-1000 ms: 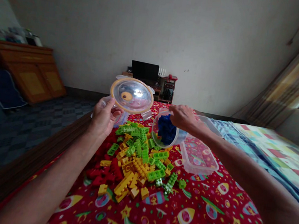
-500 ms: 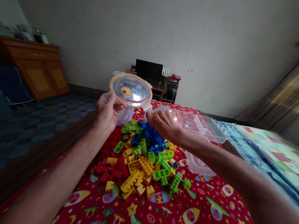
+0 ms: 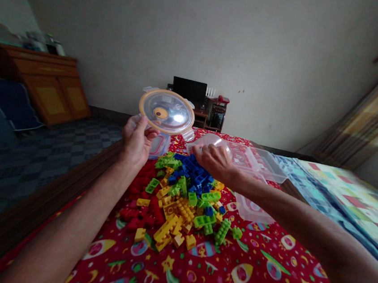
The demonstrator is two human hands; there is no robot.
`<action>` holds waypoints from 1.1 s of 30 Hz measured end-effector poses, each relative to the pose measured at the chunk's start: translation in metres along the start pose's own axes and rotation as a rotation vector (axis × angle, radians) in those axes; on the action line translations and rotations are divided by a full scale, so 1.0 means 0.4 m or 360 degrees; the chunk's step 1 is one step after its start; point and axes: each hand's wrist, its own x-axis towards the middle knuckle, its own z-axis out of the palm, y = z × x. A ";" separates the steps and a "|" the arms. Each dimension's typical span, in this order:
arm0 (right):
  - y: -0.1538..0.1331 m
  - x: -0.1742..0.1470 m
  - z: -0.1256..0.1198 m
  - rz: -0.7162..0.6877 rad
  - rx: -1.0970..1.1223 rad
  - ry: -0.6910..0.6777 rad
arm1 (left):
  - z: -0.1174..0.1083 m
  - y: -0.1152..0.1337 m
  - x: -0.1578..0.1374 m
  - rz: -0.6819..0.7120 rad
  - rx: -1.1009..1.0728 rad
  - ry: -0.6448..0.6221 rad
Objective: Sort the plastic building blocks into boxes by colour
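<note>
My left hand [image 3: 137,140] grips the edge of a clear oval lid [image 3: 168,112] with an orange seal and flip-down clips, raised above the far side of the bricks. My right hand [image 3: 215,162] has its fingers curled at the rim of a clear plastic container [image 3: 211,140], partly hidden behind the hand. Blue toy bricks [image 3: 191,171] lie heaped just below and left of that hand. Closer to me spread green bricks [image 3: 204,222] and yellow bricks [image 3: 168,229], with red bricks [image 3: 137,217] on the left.
Clear plastic boxes [image 3: 269,165] stand right of the pile, with another clear tray [image 3: 252,211] nearer. A flat lidded box [image 3: 159,145] lies behind it at left. Everything rests on a red patterned cloth [image 3: 209,274]. A bed [image 3: 349,190] is at right.
My right hand has shifted slightly right and away from the lid's clip. More blue bricks show on the heap, one lying farther forward among the green ones. My left hand keeps the lid.
</note>
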 end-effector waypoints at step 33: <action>0.046 -0.038 -0.037 0.0156 0.0077 0.0141 | -0.006 0.018 0.004 0.0078 0.0013 0.0018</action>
